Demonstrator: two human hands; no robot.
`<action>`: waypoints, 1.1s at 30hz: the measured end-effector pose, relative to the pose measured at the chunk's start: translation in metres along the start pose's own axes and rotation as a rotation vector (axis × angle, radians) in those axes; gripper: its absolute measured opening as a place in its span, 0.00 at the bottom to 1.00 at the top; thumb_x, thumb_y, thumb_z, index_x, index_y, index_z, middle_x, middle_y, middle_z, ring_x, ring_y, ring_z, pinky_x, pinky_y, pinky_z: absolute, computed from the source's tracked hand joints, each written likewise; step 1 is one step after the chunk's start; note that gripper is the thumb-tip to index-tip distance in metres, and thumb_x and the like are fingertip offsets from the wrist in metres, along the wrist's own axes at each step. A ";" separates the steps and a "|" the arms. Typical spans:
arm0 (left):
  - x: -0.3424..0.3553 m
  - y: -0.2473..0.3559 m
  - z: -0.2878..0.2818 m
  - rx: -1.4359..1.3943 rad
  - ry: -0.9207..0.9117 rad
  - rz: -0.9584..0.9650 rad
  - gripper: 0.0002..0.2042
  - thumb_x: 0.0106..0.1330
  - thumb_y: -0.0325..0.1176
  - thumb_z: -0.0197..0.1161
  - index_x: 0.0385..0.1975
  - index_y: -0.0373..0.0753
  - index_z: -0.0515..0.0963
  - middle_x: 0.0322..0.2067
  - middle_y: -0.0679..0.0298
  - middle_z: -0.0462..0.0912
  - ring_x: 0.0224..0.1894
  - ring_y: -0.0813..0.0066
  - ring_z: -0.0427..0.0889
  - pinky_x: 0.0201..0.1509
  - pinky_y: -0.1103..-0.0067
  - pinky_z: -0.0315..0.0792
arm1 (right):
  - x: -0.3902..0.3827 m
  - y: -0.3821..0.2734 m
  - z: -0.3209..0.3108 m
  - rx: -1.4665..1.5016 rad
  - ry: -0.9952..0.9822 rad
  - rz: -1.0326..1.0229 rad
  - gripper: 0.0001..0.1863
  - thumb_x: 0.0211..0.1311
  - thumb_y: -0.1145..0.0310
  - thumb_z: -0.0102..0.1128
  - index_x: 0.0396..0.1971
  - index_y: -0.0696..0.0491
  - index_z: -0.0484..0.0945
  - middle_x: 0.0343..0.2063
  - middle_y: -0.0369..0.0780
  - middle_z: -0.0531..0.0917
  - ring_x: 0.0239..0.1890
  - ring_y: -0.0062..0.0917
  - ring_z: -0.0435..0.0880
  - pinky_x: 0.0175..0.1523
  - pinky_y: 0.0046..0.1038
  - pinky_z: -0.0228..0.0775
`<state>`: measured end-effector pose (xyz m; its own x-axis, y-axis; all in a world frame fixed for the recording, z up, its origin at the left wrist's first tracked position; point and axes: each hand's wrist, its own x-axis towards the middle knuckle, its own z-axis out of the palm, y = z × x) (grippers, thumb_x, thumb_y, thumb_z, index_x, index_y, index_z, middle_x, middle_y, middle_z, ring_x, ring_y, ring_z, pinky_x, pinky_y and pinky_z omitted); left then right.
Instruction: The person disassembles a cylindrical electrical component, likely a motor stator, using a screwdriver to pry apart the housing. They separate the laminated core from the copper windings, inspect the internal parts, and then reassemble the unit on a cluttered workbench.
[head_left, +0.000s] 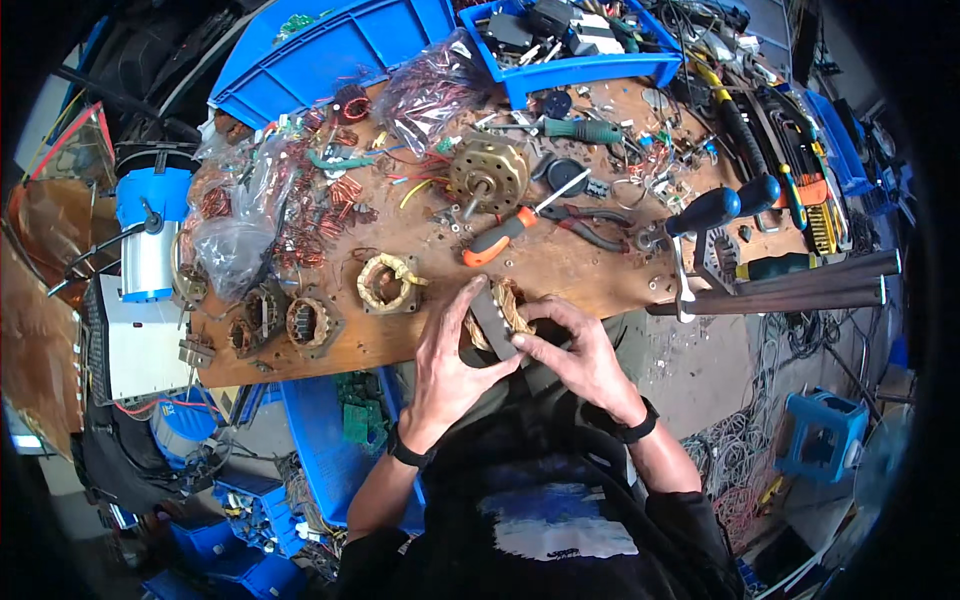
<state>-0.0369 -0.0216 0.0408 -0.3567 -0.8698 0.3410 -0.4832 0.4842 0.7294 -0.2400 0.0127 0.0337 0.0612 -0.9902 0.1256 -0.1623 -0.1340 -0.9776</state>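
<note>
Just off the near edge of the bench I hold up a motor stator (492, 320), a grey laminated core with tan windings bulging from its side. My left hand (446, 352) grips it from the left, fingers along the core. The thumb and fingers of my right hand (578, 358) close on its right side by the windings. My palms hide part of it. Another stator with pale wrapped windings (368, 290) sits to the left on the bench. Beyond my hands lies an orange-and-black screwdriver (497, 238), close to a round brass-coloured motor (490, 170) with its shaft showing.
Pliers (592, 226) and a green-handled screwdriver (580, 130) lie farther back. Copper coils (325, 215) and plastic bags (240, 240) cover the left side. Blue bins (330, 55) line the back. Dark bars (790, 285) and a blue-handled tool (705, 212) stick out at right.
</note>
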 end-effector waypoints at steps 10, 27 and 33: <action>0.012 -0.003 0.012 -0.068 -0.032 -0.157 0.51 0.46 0.34 0.88 0.72 0.35 0.64 0.62 0.48 0.79 0.63 0.53 0.81 0.67 0.63 0.76 | 0.008 0.012 -0.002 0.214 0.056 0.222 0.12 0.72 0.67 0.68 0.46 0.61 0.85 0.37 0.37 0.89 0.39 0.16 0.83 0.46 0.24 0.77; -0.007 -0.021 0.015 -0.304 -0.016 -0.198 0.48 0.53 0.32 0.85 0.74 0.35 0.64 0.68 0.50 0.75 0.69 0.59 0.76 0.73 0.63 0.72 | 0.004 0.018 -0.006 0.278 0.062 0.319 0.15 0.74 0.66 0.68 0.51 0.60 0.84 0.39 0.35 0.88 0.42 0.15 0.82 0.51 0.23 0.76; -0.003 -0.013 0.004 -0.383 -0.069 -0.283 0.39 0.57 0.26 0.81 0.70 0.32 0.70 0.68 0.51 0.75 0.69 0.62 0.76 0.75 0.66 0.71 | 0.005 0.017 -0.006 0.234 0.041 0.269 0.14 0.74 0.66 0.67 0.51 0.61 0.84 0.40 0.36 0.88 0.43 0.16 0.82 0.52 0.24 0.76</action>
<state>-0.0323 -0.0245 0.0280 -0.3126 -0.9475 0.0671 -0.2444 0.1485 0.9582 -0.2485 0.0054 0.0192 0.0062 -0.9901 -0.1399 0.0627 0.1400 -0.9882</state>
